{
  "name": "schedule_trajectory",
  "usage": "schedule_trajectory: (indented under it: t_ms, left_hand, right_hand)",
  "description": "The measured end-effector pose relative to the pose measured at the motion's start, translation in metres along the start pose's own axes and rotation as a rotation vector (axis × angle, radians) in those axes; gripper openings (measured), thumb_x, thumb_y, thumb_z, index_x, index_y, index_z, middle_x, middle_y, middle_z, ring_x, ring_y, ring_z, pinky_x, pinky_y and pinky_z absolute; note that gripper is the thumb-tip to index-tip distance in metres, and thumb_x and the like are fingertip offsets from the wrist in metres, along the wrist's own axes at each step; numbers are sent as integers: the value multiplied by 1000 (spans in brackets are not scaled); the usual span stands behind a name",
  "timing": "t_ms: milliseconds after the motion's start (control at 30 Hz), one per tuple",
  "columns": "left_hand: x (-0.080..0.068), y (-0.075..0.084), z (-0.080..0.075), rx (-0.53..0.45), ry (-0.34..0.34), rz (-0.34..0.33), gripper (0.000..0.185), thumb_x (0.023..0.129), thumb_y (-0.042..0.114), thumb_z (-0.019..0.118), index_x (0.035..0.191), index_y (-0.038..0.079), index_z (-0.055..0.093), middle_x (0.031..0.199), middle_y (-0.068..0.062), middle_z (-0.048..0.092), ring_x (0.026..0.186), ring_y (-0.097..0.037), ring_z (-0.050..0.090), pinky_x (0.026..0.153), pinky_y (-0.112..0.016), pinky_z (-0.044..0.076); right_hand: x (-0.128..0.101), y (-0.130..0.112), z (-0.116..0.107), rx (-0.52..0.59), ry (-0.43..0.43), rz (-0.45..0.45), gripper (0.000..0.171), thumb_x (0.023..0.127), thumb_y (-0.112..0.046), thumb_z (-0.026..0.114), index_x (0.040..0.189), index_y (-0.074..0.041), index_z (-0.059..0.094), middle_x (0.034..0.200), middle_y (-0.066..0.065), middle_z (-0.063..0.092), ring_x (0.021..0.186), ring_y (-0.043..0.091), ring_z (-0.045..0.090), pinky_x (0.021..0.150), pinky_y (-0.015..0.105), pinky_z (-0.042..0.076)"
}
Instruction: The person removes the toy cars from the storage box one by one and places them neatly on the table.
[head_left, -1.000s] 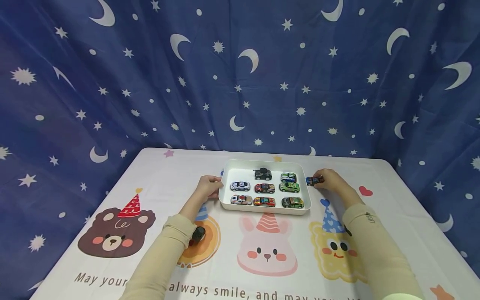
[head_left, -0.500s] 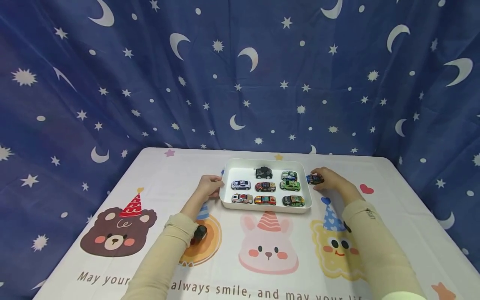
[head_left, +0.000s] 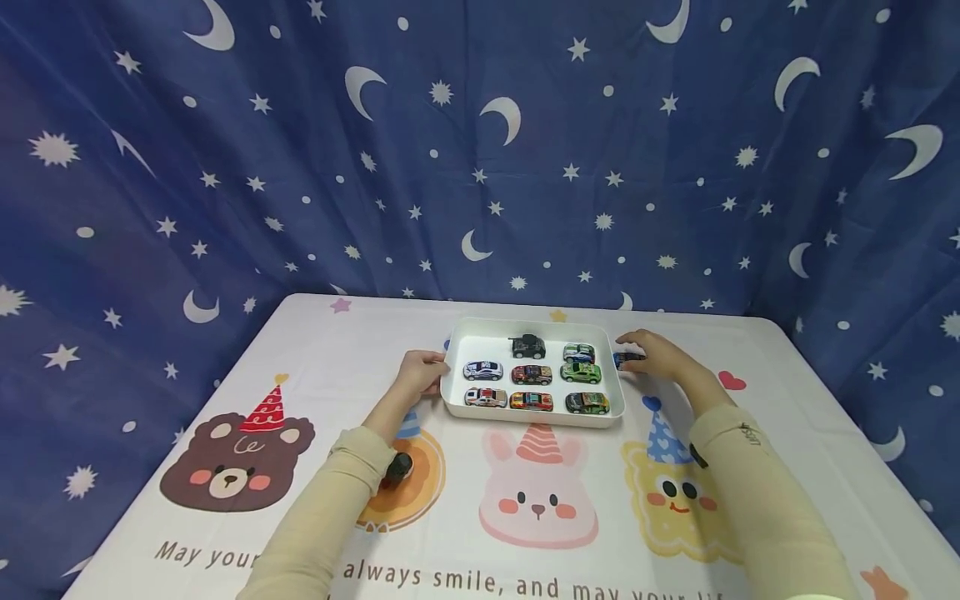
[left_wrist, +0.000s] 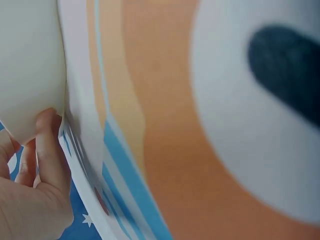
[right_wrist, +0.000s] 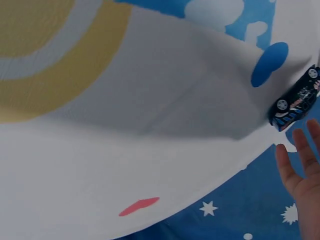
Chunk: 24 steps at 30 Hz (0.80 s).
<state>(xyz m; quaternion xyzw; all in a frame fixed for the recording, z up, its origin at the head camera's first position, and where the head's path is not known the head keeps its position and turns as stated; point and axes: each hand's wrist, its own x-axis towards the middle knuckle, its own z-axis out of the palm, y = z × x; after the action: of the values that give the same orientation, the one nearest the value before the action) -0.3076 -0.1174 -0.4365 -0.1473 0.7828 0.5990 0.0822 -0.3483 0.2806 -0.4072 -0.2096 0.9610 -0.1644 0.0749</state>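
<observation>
A white tray (head_left: 531,416) on the table holds several toy cars in rows. My left hand (head_left: 420,372) is at the tray's left wall. In the left wrist view its curled fingers (left_wrist: 47,150) press against the tray (left_wrist: 27,60). A small blue toy car (head_left: 625,358) stands on the cloth just right of the tray. My right hand (head_left: 654,353) hovers over and beside it. In the right wrist view the blue car (right_wrist: 296,104) sits alone on the cloth, and the straight fingers (right_wrist: 295,167) are apart from it.
A cartoon tablecloth (head_left: 536,508) with a bear, a bunny and printed words covers the table. A blue curtain (head_left: 480,150) with moons and stars hangs close behind. The table's far edge runs just beyond the tray.
My right hand's fingers have opened off the blue car, which now stands by itself beside the tray. The left hand has stayed at the tray's left wall.
</observation>
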Motion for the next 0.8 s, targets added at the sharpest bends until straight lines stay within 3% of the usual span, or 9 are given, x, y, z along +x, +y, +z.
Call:
schedule_trajectory:
  t_ms: [333, 800]
  left_hand:
    - [-2, 1, 0, 9, 7, -23, 37, 87, 5, 59, 124, 0, 58, 110, -18, 63, 63, -6, 58, 50, -13, 52]
    - [-3, 1, 1, -1, 5, -10, 37, 87, 5, 59, 124, -1, 58, 115, -21, 64, 62, -6, 58, 51, -15, 54]
  right_hand:
    - [1, -19, -8, -8, 43, -53, 41, 91, -13, 62, 126, 6, 53, 127, 29, 52, 115, 45, 49, 97, 59, 44]
    - [9, -58, -14, -45, 32, -133, 39, 89, -14, 64, 124, 2, 57, 129, 23, 54, 122, 40, 48, 103, 55, 41]
